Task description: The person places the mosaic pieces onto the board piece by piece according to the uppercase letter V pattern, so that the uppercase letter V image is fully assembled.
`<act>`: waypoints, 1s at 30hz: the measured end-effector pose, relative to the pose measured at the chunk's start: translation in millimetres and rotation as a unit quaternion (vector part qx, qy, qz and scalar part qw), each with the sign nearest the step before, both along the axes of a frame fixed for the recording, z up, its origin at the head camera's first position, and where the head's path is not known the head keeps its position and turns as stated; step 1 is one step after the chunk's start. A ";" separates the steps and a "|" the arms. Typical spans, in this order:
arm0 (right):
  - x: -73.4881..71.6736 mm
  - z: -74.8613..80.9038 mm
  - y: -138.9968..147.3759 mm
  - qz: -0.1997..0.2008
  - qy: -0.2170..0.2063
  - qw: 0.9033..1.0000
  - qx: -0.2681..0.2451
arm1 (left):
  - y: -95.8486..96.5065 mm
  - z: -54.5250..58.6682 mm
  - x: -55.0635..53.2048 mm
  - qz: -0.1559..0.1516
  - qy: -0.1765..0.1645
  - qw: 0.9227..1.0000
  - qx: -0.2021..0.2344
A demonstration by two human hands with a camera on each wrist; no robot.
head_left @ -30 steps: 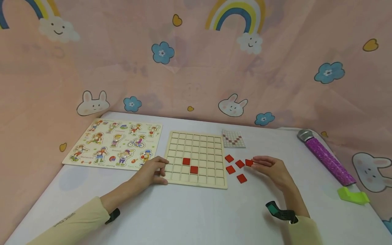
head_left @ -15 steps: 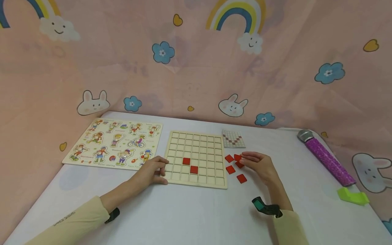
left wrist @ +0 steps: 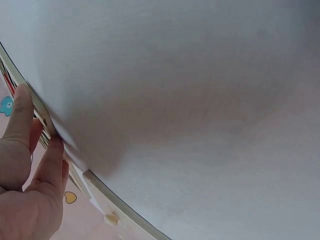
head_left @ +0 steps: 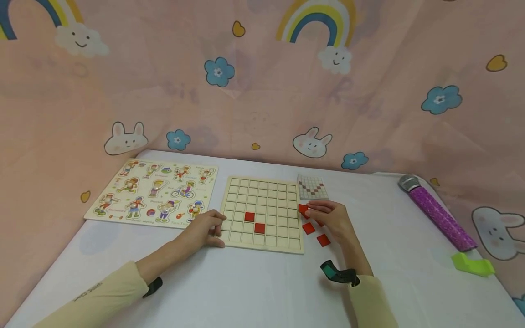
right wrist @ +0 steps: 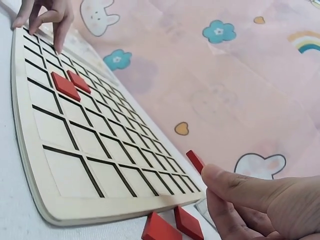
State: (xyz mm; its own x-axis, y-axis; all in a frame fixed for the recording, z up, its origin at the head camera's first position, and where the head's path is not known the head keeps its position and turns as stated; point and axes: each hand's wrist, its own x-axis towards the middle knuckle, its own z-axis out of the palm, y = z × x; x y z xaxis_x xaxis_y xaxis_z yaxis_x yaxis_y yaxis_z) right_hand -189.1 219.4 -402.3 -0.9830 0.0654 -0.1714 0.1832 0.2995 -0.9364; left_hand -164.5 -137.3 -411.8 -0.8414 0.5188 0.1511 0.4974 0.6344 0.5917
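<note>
A wooden grid board (head_left: 283, 248) lies on the table, with two red square tiles (head_left: 249, 217) set in its cells diagonally from each other. My left hand (head_left: 205, 228) holds the board's left edge, fingers over the rim and thumb at the near corner. Between thumb and fingertips, my right hand (head_left: 330, 218) pinches another red tile (right wrist: 195, 161), raised beside the board's right edge. Below it, several loose red tiles (head_left: 323, 240) lie on the table, partly covered by this hand in the head view. A small pattern card (head_left: 313, 187) rests behind the hand.
On the left is a wooden picture puzzle board (head_left: 135, 189) of sports figures. A purple glitter microphone (head_left: 440, 214) and a bright green curved piece (head_left: 473, 264) lie at the right. A pink printed cloth (head_left: 262, 91) hangs behind the white table (head_left: 246, 291).
My right hand has moved left with the pinched red tile, passing over the loose tiles to the board's right edge. My left hand has stayed at the board.
</note>
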 end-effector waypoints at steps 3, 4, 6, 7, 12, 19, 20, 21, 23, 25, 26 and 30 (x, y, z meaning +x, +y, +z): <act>-1.7 1.0 -7.7 0.001 0.002 1.000 -0.019 | -0.1 -0.1 0.2 -0.002 0.000 1.000 0.003; -2.4 1.1 -10.4 0.000 0.002 1.000 -0.025 | -0.1 -0.4 0.2 -0.003 -0.001 1.000 0.006; -4.2 0.7 -15.5 0.001 0.005 0.999 -0.038 | -0.1 -1.0 -0.1 -0.004 -0.006 1.000 0.013; -5.1 0.4 -18.0 0.003 0.007 0.999 -0.043 | 0.0 -1.4 -0.2 -0.005 -0.009 1.000 0.016; -8.7 -1.7 -30.4 0.007 0.012 0.999 -0.040 | 0.6 -1.2 0.3 -0.006 -0.009 1.000 0.023; -15.2 -3.9 -50.6 0.003 0.013 0.999 -0.038 | -0.1 -1.3 1.1 -0.006 0.004 1.000 0.017; -16.1 -4.3 -53.4 0.002 0.014 0.999 -0.043 | -0.3 -1.1 1.2 -0.007 0.005 1.000 0.016; -17.0 -4.8 -56.4 0.001 0.016 0.999 -0.050 | -0.5 -0.9 1.4 -0.008 0.007 1.000 0.014; -18.2 -5.8 -61.5 0.008 0.021 0.998 -0.063 | -0.8 -0.4 1.5 -0.010 0.011 1.000 0.011; -18.7 -6.6 -66.8 0.018 0.025 0.998 -0.056 | -0.9 0.0 1.4 -0.012 0.017 1.000 0.010; -19.0 -7.0 -69.6 0.021 0.025 0.998 -0.056 | -0.8 0.0 1.2 -0.013 0.019 1.000 0.010; -20.8 -8.8 -81.5 0.035 0.027 0.998 -0.046 | -0.7 -0.4 0.2 -0.013 0.023 1.000 0.009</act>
State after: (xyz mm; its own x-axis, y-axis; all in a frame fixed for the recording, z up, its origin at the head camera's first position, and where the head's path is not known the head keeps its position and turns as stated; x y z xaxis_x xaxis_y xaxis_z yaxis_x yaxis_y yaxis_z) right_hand -209.8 137.9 -411.1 -0.9927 -0.0164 -0.1197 0.1131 0.2228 -0.9683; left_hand -164.3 -137.9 -412.2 -0.8191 0.5378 0.1995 0.5414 0.6098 0.5789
